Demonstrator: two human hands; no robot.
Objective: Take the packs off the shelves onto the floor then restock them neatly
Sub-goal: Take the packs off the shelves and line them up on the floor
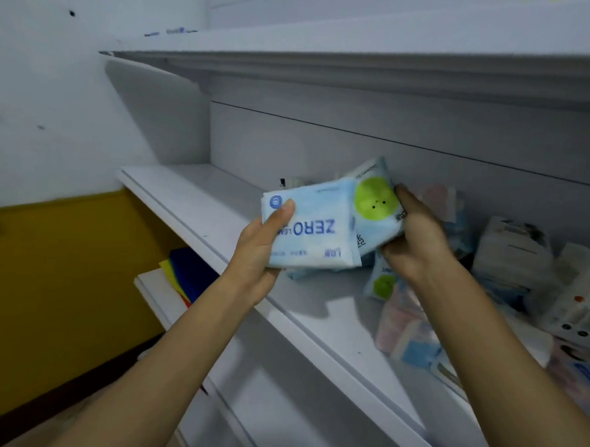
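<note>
White throughout, the middle shelf (194, 199) is shown with two packs held above it. The blue pack (313, 237), printed ZERO upside down, is gripped by the left hand (259, 252), with the thumb laid across its upper left corner. Touching it on the right, the green-circle pack (374, 199) is grasped by the right hand (416, 241), whose fingers are curled round its right edge. Further packs (407, 331) are heaped on the shelf at the right. Coloured sheets (184, 276) are seen on the lower shelf (154, 285) at the left.
</note>
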